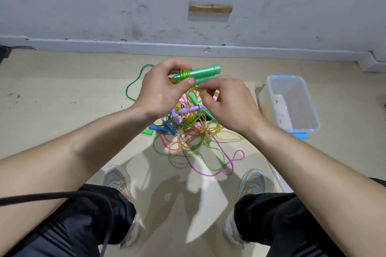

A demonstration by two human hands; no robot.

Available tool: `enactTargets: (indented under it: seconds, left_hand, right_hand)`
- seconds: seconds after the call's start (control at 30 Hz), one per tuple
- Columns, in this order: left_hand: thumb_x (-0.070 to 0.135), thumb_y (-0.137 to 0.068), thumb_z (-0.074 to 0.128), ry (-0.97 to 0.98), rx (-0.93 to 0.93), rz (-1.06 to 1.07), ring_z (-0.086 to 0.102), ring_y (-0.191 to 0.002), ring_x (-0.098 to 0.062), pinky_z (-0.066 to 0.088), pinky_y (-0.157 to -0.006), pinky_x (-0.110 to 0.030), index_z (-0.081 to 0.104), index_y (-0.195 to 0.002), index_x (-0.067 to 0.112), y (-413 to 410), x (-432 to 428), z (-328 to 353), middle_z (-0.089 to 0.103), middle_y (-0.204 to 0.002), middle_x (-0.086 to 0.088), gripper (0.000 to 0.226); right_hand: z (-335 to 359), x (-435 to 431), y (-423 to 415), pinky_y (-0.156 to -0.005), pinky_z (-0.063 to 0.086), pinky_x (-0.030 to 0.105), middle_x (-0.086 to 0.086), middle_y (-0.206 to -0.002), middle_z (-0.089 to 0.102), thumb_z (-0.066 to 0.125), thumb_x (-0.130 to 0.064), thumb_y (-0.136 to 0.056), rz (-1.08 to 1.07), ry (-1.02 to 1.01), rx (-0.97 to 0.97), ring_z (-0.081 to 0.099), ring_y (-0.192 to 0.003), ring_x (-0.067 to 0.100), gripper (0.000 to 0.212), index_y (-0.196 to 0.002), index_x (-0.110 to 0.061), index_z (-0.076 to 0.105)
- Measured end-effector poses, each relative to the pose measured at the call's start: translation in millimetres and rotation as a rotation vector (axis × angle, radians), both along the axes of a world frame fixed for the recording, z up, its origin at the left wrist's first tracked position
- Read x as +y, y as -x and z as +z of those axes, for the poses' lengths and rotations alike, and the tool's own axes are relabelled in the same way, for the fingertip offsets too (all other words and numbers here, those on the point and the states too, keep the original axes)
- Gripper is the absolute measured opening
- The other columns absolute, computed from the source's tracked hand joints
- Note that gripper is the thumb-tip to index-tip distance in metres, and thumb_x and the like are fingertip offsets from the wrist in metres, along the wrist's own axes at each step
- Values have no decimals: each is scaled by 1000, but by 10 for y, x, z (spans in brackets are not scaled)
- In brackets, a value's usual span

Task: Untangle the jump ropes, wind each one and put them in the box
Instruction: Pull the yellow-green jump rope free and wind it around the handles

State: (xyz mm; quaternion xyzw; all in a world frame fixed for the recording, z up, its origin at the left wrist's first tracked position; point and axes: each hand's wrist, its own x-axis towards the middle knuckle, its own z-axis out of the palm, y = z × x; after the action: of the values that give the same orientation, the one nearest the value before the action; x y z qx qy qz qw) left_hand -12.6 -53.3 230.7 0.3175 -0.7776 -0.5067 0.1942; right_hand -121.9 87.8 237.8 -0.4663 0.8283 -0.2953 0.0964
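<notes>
My left hand (161,89) grips a pair of green jump-rope handles (201,72), held side by side above the floor, with a few turns of green rope wound round their near end. My right hand (227,102) is just right of them and pinches a thin yellow-green rope close under the handles. Below my hands lies a tangled pile of jump ropes (192,135): green, yellow, pink and purple cords with purple, blue and green handles. A clear plastic box (292,102) with a blue rim stands open on the floor to the right.
A grey wall and skirting board (188,48) run across the far side. A green rope loop (133,83) trails left of the pile. My knees and grey shoes (117,181) frame the near floor. A black cable (62,196) crosses my left leg.
</notes>
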Motion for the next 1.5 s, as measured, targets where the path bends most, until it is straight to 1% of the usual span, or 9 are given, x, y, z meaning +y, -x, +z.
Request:
enactTargets:
  seconds: [0.37, 0.5, 0.6, 0.73, 0.83, 1.0, 1.17, 1.3, 1.5]
  left_hand:
    - [19, -84, 80, 50, -116, -386, 69, -91, -11, 54, -81, -27, 73, -110, 17, 9, -54, 17, 75, -100, 1, 27]
    - [5, -84, 77, -87, -144, -542, 57, -59, 3, 42, -58, -10, 70, -107, 12, -11, -36, 139, 69, -76, 12, 25]
    - [3, -86, 74, -253, -61, -558, 64, -74, -9, 53, -69, -20, 69, -105, 16, -23, -60, 207, 72, -87, 0, 24]
    - [13, -79, 72, -378, 71, -551, 66, -89, -16, 56, -82, -27, 69, -106, 13, -37, -65, 238, 71, -102, -9, 27]
    - [10, -78, 72, -511, 154, -454, 65, -86, -22, 56, -75, -28, 69, -106, 9, -31, -20, 203, 69, -101, -7, 28]
    - [-2, -86, 65, -625, 239, -215, 65, -72, -19, 58, -71, -26, 65, -101, 7, 9, -22, 128, 73, -83, -4, 17]
    - [1, -90, 67, -478, 166, -140, 63, -68, -14, 53, -68, -27, 62, -101, 14, 21, -129, 25, 71, -77, 3, 18]
    - [17, -84, 73, -337, 62, -120, 64, -75, -18, 54, -77, -35, 66, -112, 27, 19, -239, -36, 69, -88, -1, 31]
    - [13, -91, 70, -257, -9, -121, 63, -74, -16, 48, -70, -28, 72, -103, 25, 46, -254, -64, 73, -99, -6, 17]
  right_hand:
    - [236, 7, 326, -66, 51, 39, -16, -70, 54, 69, -46, -82, 248, -35, 163, 47, -67, 11, 19, -86, -28, 65]
    - [276, 15, 407, -58, 44, 33, -12, -62, 54, 80, -60, -70, 160, -50, 127, 48, -60, 12, 40, -75, -26, 59]
    - [245, 16, 465, -50, 32, 26, -8, -59, 49, 84, -41, -74, 138, 21, -396, 40, -52, 6, 30, -73, -22, 61]
    - [108, 56, 429, -50, 45, 20, -3, -64, 62, 66, -23, -88, 103, 184, -1209, 56, -53, 8, 21, -67, -21, 67]
    - [-42, 31, 291, -51, 42, 26, -3, -56, 49, 49, -12, -101, -25, 114, -1351, 45, -48, 9, 34, -71, -21, 62]
    - [-246, -35, -61, -50, 32, 27, -1, -52, 30, 39, -38, -107, -126, -17, -1176, 31, -45, 17, 40, -76, -15, 50]
    - [-204, -45, -130, -52, 33, 29, -7, -53, 48, 55, -35, -101, -168, 7, -815, 41, -43, 12, 28, -78, -19, 55]
    - [-79, -21, -85, -64, 37, 33, -10, -64, 55, 65, -30, -91, -95, -50, -397, 52, -65, 13, 7, -93, -26, 71]
    - [103, 64, 35, -71, 38, 30, 0, -88, 71, 52, -30, -99, 69, -178, -16, 61, -90, 24, 28, -116, -22, 72]
